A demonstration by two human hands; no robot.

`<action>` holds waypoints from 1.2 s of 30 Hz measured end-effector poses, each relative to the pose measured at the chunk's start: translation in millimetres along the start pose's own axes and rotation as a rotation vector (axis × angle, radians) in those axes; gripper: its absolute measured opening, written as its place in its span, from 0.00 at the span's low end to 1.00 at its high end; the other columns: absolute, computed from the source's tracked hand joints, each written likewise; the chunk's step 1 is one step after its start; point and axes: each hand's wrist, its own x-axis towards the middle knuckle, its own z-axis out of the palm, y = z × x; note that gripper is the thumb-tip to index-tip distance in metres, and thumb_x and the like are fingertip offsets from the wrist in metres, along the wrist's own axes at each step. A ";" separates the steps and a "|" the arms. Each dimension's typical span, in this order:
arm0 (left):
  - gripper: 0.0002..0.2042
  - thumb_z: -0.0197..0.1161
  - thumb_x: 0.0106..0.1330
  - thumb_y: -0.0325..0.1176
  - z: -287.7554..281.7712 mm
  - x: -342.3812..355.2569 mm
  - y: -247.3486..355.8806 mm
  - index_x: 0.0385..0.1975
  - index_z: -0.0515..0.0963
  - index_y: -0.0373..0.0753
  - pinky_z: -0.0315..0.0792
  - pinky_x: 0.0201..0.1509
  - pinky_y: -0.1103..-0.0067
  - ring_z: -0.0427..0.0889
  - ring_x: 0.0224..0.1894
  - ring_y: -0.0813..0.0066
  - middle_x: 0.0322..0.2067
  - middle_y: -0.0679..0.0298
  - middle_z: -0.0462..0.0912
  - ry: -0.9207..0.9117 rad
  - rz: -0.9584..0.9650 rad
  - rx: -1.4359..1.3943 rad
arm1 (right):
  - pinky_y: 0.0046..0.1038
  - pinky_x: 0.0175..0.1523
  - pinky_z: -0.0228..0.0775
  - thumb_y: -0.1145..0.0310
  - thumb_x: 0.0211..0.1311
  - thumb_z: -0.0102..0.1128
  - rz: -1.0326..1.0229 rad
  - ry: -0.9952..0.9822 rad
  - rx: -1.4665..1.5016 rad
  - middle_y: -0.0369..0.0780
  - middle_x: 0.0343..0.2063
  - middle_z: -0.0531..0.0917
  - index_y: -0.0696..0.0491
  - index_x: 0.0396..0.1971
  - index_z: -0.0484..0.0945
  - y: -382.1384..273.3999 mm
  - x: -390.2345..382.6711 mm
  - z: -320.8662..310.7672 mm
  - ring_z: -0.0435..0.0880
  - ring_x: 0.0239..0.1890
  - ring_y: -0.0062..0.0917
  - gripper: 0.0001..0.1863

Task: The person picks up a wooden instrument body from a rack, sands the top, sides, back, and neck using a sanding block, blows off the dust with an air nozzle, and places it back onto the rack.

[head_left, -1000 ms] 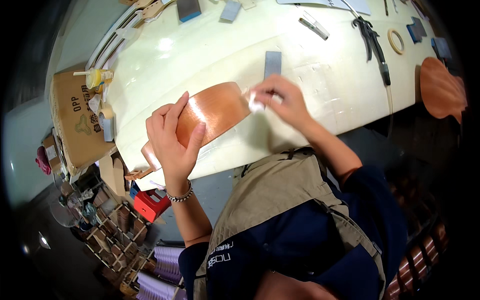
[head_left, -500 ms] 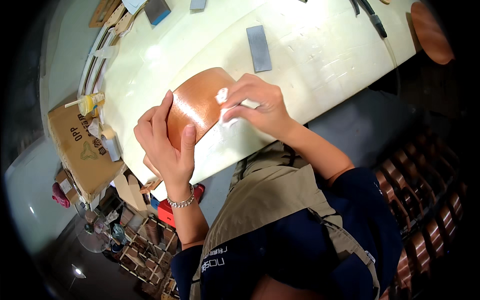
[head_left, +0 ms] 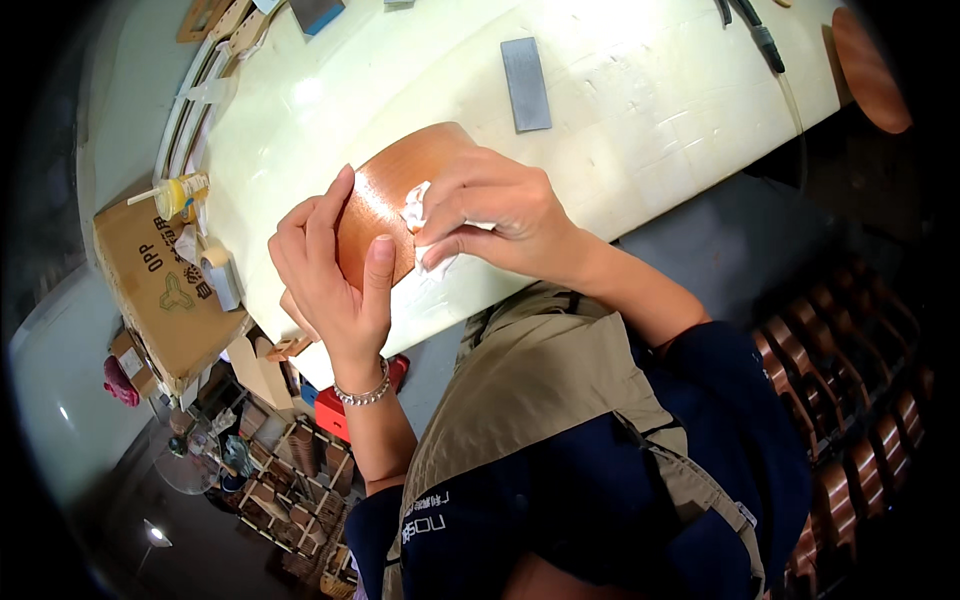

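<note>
A glossy orange-brown curved wooden piece lies at an angle over the near edge of the pale worktable. My left hand grips it from the left, fingers curled along the top and thumb on the surface. My right hand pinches a crumpled white cloth or tissue against the piece's right part, near its lower edge; the fingertips are partly hidden in the cloth. Beyond them a flat grey rectangular pad lies on the table.
At the left are a cardboard box, a yellow cup with straw, a tape roll and wooden parts. A red bin is below. A black hosed tool and brown oval piece are upper right; brown curved parts stand below right.
My right hand has moved left along the piece with the white cloth, ending closer to my left thumb. My left hand stays on the piece. The view has shifted, raising the table's far items.
</note>
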 end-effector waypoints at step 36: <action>0.32 0.58 0.62 0.41 -20.2 -125.7 -156.1 0.62 0.54 0.35 0.64 0.57 0.67 0.56 0.61 0.52 0.58 0.42 0.51 1.101 -1.256 -0.048 | 0.36 0.64 0.55 0.52 0.60 0.51 0.070 -0.188 -1.352 0.51 0.58 0.66 0.60 0.55 0.66 154.2 -68.1 -82.5 0.63 0.61 0.40 0.31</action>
